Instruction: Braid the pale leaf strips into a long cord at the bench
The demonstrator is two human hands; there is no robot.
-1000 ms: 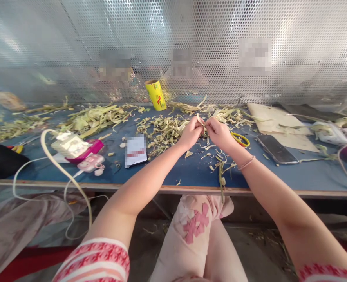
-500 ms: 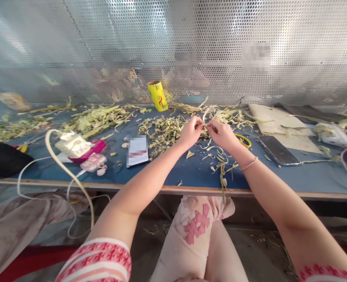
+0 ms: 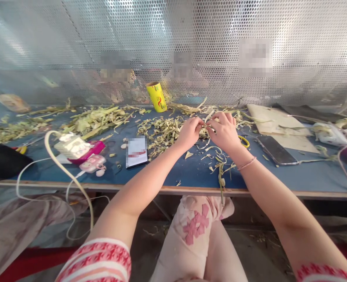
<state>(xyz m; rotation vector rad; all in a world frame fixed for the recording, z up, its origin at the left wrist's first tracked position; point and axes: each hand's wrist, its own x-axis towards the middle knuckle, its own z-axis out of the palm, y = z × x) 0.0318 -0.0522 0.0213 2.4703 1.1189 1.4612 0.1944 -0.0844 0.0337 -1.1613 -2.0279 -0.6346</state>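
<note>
Fanned wider than before, the right hand point(image 3: 224, 131) faces the left hand point(image 3: 190, 133), both apparently pinching a small plant piece point(image 3: 204, 125), which calls for light, steady pressure.

Your left hand point(image 3: 189, 134) and right hand point(image 3: 224, 132) are side by side over the middle of the desk point(image 3: 197, 181). A pile of plant scraps point(image 3: 165, 129) lies just left of and behind your left hand, with loose strips point(image 3: 221, 174) in front of your right. A tube point(image 3: 156, 98) stands behind the pile, before the panel point(image 3: 191, 35) along the desk's back. Left of the pile, nearer you, lies a flat device point(image 3: 137, 151); farther left sits a charger point(image 3: 72, 148), in front of a stalk heap point(image 3: 100, 119). On your right, a phone point(image 3: 277, 150) lies in front of a sheet point(image 3: 270, 117), with a loop point(image 3: 244, 142) between it and your right hand.
</note>
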